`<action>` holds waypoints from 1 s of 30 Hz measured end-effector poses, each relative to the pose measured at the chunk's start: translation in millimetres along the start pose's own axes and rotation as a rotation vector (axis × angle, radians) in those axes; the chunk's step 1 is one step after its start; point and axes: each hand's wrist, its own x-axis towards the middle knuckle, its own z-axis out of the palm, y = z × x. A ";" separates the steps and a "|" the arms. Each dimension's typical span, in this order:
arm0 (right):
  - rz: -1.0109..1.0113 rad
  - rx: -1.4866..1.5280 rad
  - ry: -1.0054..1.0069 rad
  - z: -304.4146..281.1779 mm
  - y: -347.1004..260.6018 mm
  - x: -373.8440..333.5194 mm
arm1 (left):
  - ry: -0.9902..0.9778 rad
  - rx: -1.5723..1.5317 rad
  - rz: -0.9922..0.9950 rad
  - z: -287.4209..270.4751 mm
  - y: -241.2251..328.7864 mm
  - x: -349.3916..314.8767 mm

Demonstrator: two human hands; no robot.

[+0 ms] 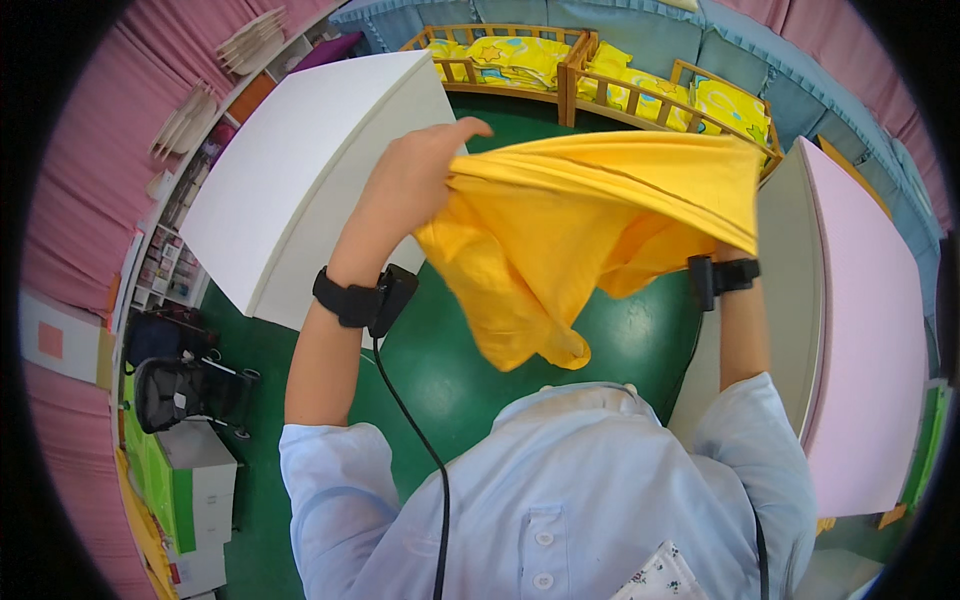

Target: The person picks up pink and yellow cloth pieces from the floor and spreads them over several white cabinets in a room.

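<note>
A yellow cloth [590,220] is held up in the air above the green floor [460,400], from the centre of the view out toward one o'clock. Its upper edge is stretched between the two hands, along a seamed fold, while the rest is let down in loose folds, the lowest bunched just below the centre.

By the left hand [405,180], at eleven o'clock, the cloth's left corner is gripped, with one digit pointed out past the edge toward two o'clock. The right hand [730,250], between two and three o'clock, is almost wholly covered by the cloth; only a sliver of skin is shown above the wrist, so whether its fingers are closed cannot be told. On each wrist a black strap [348,300] is worn, with a small black device attached.

At six o'clock a light blue buttoned shirt [570,490] is seen. At ten o'clock a white-topped table [320,150] is placed, and at three o'clock a pink-topped table [875,340]. Wooden cots [570,80] with yellow patterned bedding are lined up between twelve and two o'clock. A dark stroller [180,395] is parked between eight and nine o'clock.
</note>
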 end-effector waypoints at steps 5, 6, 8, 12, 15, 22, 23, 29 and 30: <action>-0.143 -0.092 0.200 -82.6 -57.4 -14.0 | 0.167 0.004 -0.321 60.9 -42.2 9.9; -0.165 -0.117 0.240 -97.6 -68.7 -21.6 | 0.164 -0.024 -0.292 90.6 -49.4 10.3; -0.187 -0.157 0.305 -120.5 -85.4 -39.3 | 0.086 -0.525 -0.159 151.9 -59.0 7.5; -0.195 -0.259 0.511 -178.1 -103.6 -96.3 | -0.371 -0.753 -0.021 244.2 81.1 18.5; -0.156 -0.315 0.611 -192.6 -98.1 -132.8 | -0.522 -0.919 0.104 314.4 170.4 7.0; -0.187 -0.472 0.908 -279.5 -113.2 -201.4 | -0.184 -1.129 0.320 384.2 217.7 72.2; -0.218 -0.528 0.974 -299.6 -124.5 -212.0 | -0.102 -1.081 0.280 379.5 211.6 94.8; -0.020 -1.229 0.742 -312.4 -71.0 -181.6 | -0.263 -1.491 0.126 272.3 209.1 217.8; 0.021 -1.183 0.510 -290.5 -52.3 -171.7 | -0.365 -1.699 0.073 252.6 224.9 232.4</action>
